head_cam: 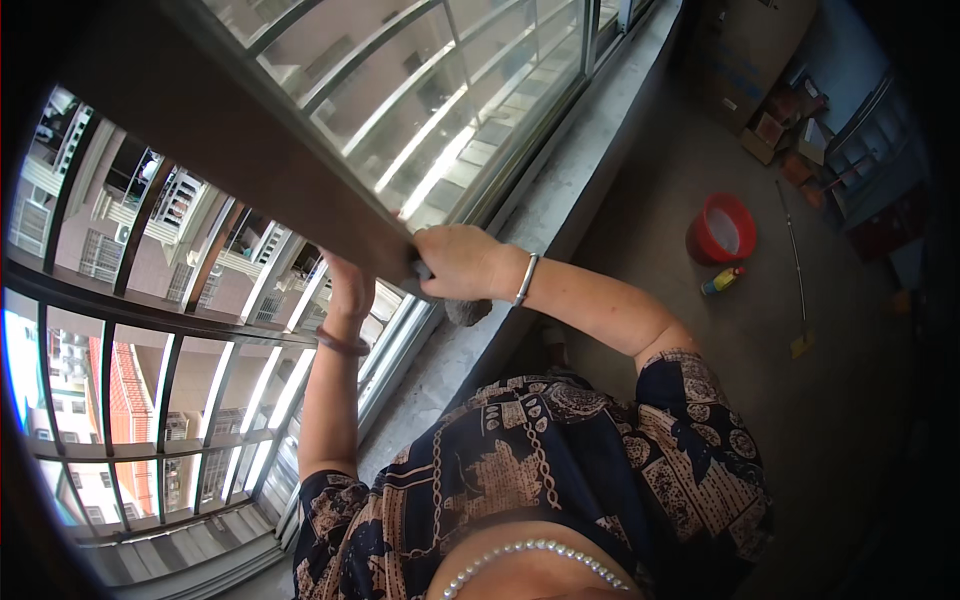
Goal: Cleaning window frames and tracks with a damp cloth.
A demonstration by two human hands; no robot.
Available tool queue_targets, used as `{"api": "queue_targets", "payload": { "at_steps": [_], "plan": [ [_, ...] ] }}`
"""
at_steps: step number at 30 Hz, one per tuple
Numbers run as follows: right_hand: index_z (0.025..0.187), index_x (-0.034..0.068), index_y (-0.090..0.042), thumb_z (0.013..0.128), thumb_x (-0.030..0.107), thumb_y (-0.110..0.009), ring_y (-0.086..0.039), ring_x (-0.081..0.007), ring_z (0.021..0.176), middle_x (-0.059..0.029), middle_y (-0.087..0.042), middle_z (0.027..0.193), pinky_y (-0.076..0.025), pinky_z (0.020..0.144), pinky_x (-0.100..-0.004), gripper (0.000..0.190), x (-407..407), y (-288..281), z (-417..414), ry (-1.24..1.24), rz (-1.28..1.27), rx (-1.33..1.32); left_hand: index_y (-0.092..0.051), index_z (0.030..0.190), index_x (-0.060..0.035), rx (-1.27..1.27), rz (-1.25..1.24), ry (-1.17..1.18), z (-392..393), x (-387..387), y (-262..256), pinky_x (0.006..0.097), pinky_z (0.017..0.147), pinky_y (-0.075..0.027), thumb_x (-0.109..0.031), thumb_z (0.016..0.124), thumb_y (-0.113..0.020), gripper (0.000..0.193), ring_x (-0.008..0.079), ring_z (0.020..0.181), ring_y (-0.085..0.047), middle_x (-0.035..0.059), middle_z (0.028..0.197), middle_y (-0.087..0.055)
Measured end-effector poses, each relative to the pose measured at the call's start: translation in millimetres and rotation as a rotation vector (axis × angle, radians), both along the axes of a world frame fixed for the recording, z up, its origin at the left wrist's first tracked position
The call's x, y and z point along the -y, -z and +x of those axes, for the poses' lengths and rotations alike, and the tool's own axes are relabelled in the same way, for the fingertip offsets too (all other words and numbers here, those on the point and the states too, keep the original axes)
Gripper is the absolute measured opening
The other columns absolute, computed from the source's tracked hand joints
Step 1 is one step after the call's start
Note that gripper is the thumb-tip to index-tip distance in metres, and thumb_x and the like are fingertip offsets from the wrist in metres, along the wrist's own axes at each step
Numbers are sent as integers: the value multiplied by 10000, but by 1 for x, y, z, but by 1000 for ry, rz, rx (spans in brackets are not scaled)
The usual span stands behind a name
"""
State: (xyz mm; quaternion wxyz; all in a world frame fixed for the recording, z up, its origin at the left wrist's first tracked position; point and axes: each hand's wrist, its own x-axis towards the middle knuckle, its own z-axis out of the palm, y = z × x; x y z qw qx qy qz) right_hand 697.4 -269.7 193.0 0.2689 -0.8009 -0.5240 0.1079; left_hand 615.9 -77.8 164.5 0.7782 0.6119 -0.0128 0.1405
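A sliding window's wide frame member (300, 180) runs diagonally down in front of me. My right hand (465, 262) is at its lower end, fingers curled around a bunched grey cloth (469, 312) that pokes out below the palm and beside the thumb. On the outer side of the same frame is my left hand (349, 289), with its fingers hidden behind the frame. Whether that hand grips the frame I cannot tell. Glass panes (420, 112) extend up and to the right from the frame.
Beneath the window runs a concrete sill (592, 172). Outside are metal security bars (172, 322). On the floor at right stand a red bucket (701, 236), a bottle (721, 280) and a long-handled tool (795, 255). Cardboard boxes (765, 139) lie farther back.
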Motion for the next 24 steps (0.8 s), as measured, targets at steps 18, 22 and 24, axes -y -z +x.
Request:
{"api": "queue_targets", "payload": {
  "at_steps": [18, 22, 24],
  "plan": [
    [932, -68, -632, 786, 249, -684, -694, -387, 839, -244, -673, 884, -568, 768, -436, 353, -53, 3, -133, -481, 132, -198, -324, 1503, 5, -181, -21, -77, -195, -58, 1, 448, 1182, -271, -603, 965, -419, 818, 292, 1416, -376, 171, 1531, -397],
    [995, 2, -658, 820, 273, -670, -687, -365, 890, -211, -688, 948, -558, 805, -430, 323, -46, 35, -131, -539, 265, -287, -354, 1497, -22, -94, -154, 127, -216, -54, -24, 520, 1198, -172, -795, 917, -211, 977, 351, 1436, -334, 213, 1565, -324],
    [1025, 44, -680, 817, 303, -698, -688, -343, 904, -189, -697, 983, -555, 810, -401, 332, -22, 57, -107, -425, 475, -389, -346, 1485, 9, -143, 6, -153, -252, -72, -9, 527, 1175, -238, -703, 955, -333, 888, 395, 1409, -358, 245, 1523, -366]
  ]
}}
